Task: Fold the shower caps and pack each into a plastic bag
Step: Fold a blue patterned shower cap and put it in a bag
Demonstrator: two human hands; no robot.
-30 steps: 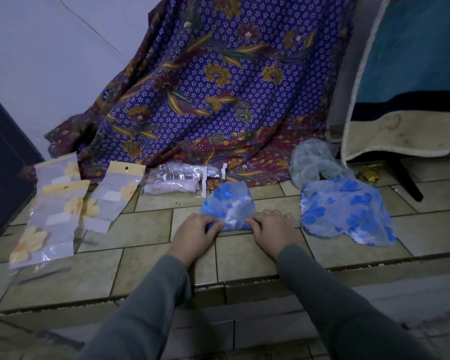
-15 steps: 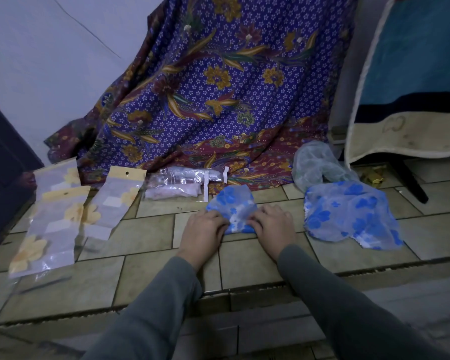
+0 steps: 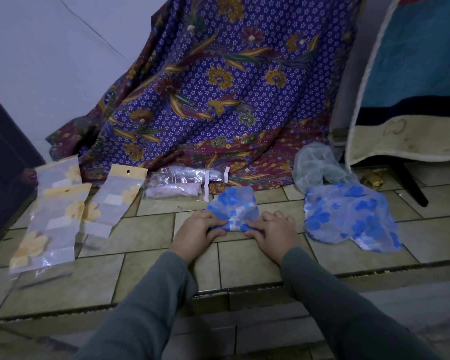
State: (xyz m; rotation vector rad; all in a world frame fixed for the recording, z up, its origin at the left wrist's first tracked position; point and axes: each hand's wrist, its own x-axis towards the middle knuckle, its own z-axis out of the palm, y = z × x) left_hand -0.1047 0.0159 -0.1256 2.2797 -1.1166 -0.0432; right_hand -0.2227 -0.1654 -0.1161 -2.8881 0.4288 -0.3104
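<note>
Both hands, left hand [image 3: 196, 231] and right hand [image 3: 272, 231], apparently pinch the blue shower cap [image 3: 233, 207], mid-fold on the tiled floor [image 3: 146, 229]; next, a plastic bag [image 3: 115, 201].

A small folded cap [image 3: 234, 206] lies on the tile floor. It is see-through with blue flowers, and its near edge is bunched up. To its right lies a bigger blue-flower cap [image 3: 348, 216], spread out and not folded. Just behind that one sits a pale crumpled cap [image 3: 315, 165]. To the left of the folded cap lies a clear bag [image 3: 177, 184] with something pink in it. Farther left lie three flat bags [image 3: 63, 211] with yellow flowers, partly on top of each other.
</note>
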